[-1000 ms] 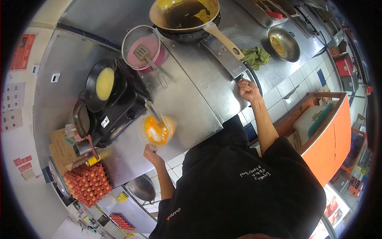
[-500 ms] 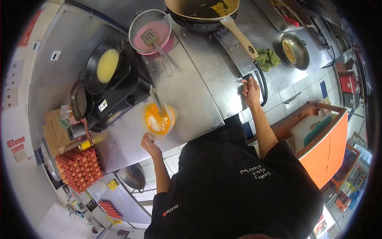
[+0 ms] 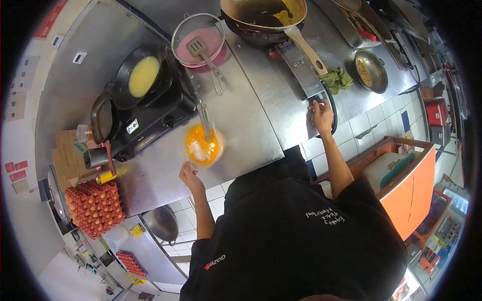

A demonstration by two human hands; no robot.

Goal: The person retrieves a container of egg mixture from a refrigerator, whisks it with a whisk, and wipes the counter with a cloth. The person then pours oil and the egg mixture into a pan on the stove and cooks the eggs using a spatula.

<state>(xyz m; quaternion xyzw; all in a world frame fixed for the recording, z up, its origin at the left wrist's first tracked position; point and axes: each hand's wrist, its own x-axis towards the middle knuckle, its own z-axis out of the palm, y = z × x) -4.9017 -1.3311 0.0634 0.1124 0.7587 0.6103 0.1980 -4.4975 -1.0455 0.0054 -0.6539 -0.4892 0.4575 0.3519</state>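
Note:
My left hand (image 3: 191,179) is closed, its fingertips pinching the near edge of a clear bowl (image 3: 219,156). In the bowl lie orange beaten egg and a heap of white powder (image 3: 201,150). A metal whisk (image 3: 205,120) leans in it, untouched by either hand. My right hand (image 3: 322,118) has its fingers curled at the knob end of a silver gas stove (image 3: 299,70); the knob itself is mostly hidden. On that stove sits a pan (image 3: 261,25) with a beige handle, dark inside, with yellow scraps at its edge.
A black stove (image 3: 150,131) at left bears a pan with a pale yellow round (image 3: 144,77). A sieve with a slotted turner (image 3: 197,46) rests over a pink bowl. Stacked egg trays (image 3: 94,208), a green cloth (image 3: 337,79) and a small steel pan (image 3: 371,71) are around.
The view has shifted slightly. Both hands keep their places at the bowl and the stove. The whisk leans at a different angle, and a small reddish glow now shows by the silver stove's far end.

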